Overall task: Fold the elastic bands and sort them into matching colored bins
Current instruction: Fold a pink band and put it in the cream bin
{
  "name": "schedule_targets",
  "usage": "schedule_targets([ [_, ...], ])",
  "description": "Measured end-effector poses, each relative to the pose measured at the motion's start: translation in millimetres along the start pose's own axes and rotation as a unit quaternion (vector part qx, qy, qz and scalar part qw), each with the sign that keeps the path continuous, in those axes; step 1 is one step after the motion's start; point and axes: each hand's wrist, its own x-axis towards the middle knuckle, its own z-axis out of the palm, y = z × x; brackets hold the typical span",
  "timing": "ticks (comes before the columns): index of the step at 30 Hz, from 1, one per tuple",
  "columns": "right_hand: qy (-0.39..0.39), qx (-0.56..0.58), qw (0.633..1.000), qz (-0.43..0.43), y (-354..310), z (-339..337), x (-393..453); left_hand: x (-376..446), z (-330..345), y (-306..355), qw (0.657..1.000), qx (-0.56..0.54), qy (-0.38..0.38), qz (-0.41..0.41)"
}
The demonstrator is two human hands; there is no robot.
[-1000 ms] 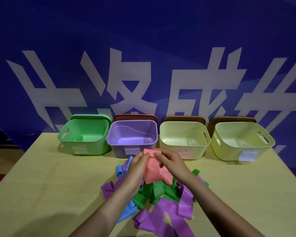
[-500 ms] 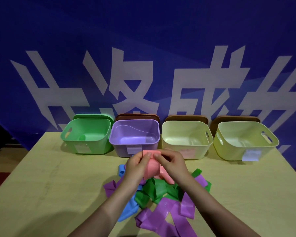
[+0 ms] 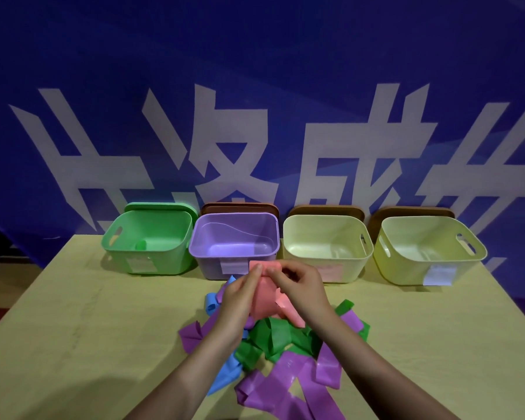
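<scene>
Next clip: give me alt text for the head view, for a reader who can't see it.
Both hands, left hand and right hand, pinch a pink elastic band above a heap of green, purple and blue bands on a pale wooden table. Behind stand a green plastic bin, a purple bin and two cream bins.

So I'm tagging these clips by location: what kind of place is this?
Probably a staged demo or recording station: a plain table, a printed blue banner behind it, and labelled bins lined up in a row.
</scene>
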Motion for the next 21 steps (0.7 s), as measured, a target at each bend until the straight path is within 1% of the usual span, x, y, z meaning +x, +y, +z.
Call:
schedule_targets([
  [4, -0.022, -0.018, 1.0, 0.001, 0.2, -2.3, -1.4, -2.1, 5.9, 6.4, 1.0, -0.009, 0.019, 0.001],
  [7, -0.039, -0.084, 0.995, -0.047, 1.8, -6.0, 0.8, -1.0, 5.6, 11.3, 0.999, -0.042, 0.006, 0.004],
  [11, -0.053, -0.185, 0.973, -0.125, 10.1, -8.9, 2.8, 2.2, 2.5, 13.1, 0.999, -0.05, -0.003, -0.011],
  [13, -0.07, -0.199, 0.969, -0.129, 13.5, -12.0, 3.0, 4.2, 0.8, 12.2, 0.998, -0.055, -0.008, -0.016],
  [15, -0.098, -0.166, 0.977, -0.095, 14.1, -16.2, 2.8, 5.9, 1.1, 12.0, 0.999, -0.05, -0.02, -0.006],
  [16, -0.112, -0.129, 0.983, -0.065, 12.4, -17.7, 2.2, 7.1, 1.1, 12.1, 0.998, -0.052, -0.022, -0.006],
  [18, -0.125, -0.015, 0.992, 0.011, 4.4, -17.6, 0.7, 9.8, 1.0, 13.9, 0.997, -0.072, -0.026, -0.012],
  [20, -0.1, 0.084, 0.988, 0.085, -2.9, -13.5, -0.3, 11.2, 1.3, 15.2, 0.996, -0.078, -0.041, -0.005],
  [21, -0.081, 0.105, 0.985, 0.11, -3.7, -11.6, 0.2, 11.9, 1.0, 14.8, 0.996, -0.072, -0.05, -0.003],
])
